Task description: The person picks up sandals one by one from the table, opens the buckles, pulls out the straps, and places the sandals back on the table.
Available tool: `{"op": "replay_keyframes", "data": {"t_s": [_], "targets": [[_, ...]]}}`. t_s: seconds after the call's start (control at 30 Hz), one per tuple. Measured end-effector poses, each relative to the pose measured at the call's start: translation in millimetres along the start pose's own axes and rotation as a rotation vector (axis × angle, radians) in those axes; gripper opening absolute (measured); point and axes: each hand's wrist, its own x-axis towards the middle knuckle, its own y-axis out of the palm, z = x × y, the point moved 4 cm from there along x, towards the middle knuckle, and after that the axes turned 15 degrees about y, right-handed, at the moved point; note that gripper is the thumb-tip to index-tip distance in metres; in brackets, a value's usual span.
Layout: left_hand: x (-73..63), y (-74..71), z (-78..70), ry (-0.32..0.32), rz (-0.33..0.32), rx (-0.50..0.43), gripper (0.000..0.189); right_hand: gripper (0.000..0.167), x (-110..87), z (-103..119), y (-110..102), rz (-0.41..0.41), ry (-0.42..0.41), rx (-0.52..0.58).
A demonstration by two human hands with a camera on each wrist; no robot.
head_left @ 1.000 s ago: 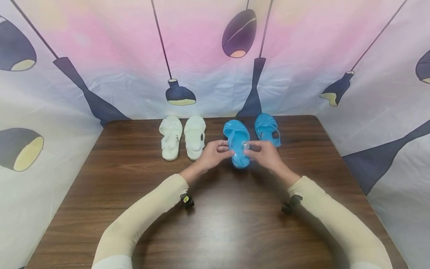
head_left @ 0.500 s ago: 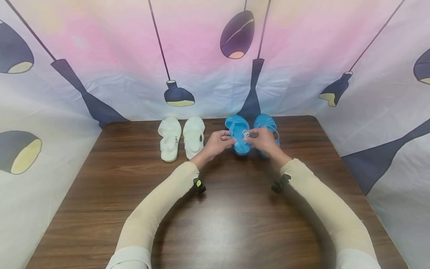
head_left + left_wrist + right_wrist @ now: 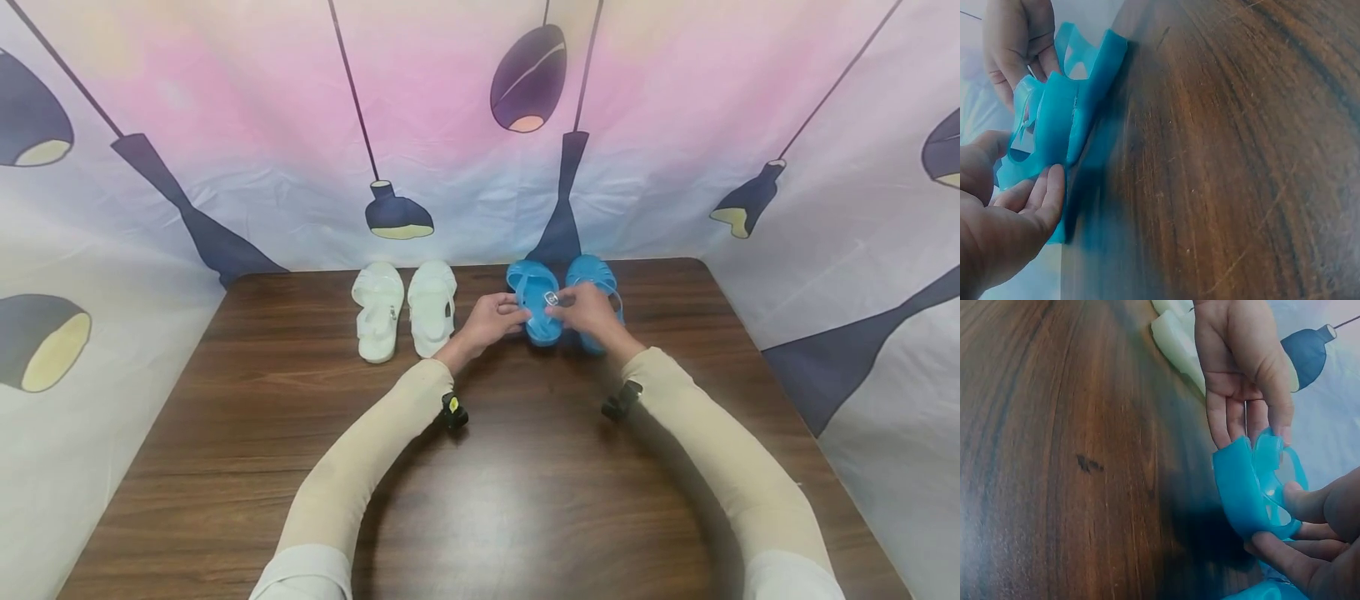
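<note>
Both hands hold one blue jelly sandal (image 3: pixel 538 327) by its sides near the table's back edge. My left hand (image 3: pixel 491 322) grips its left side, the thumb inside and the fingers along the outer wall in the left wrist view. On the other side, my right hand (image 3: pixel 592 312) pinches the strap by a silvery buckle (image 3: pixel 551 298). The sandal's toe points away from me. Close on its right lies a second blue sandal (image 3: pixel 591 270), partly hidden behind the right hand. Whether the held sandal touches the tabletop I cannot tell.
To the left, a pair of pale green-white sandals (image 3: pixel 378 312) stands side by side, toes toward the back. All the footwear is on a brown wood-grain table (image 3: pixel 480 467). Behind the back edge hangs a cloth (image 3: pixel 457 125) printed with lamps.
The blue sandal in both hands has moved away from me toward the back edge, level with its mate, then slightly right. The other sandals stay where they were.
</note>
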Motion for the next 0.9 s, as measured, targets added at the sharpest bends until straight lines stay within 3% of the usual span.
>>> {"op": "replay_keyframes", "data": {"t_s": [0.53,0.9], "targets": [[-1.4,4.4,11.2,-0.052,0.041,0.049,0.041,0.042,-2.8,0.6,7.1,-0.041,-0.082,-0.177],[-7.4,4.4,6.4,-0.079,0.043,0.106,0.047,0.046,-17.4,-8.5,-3.8,-0.07,-0.172,-0.056]]}}
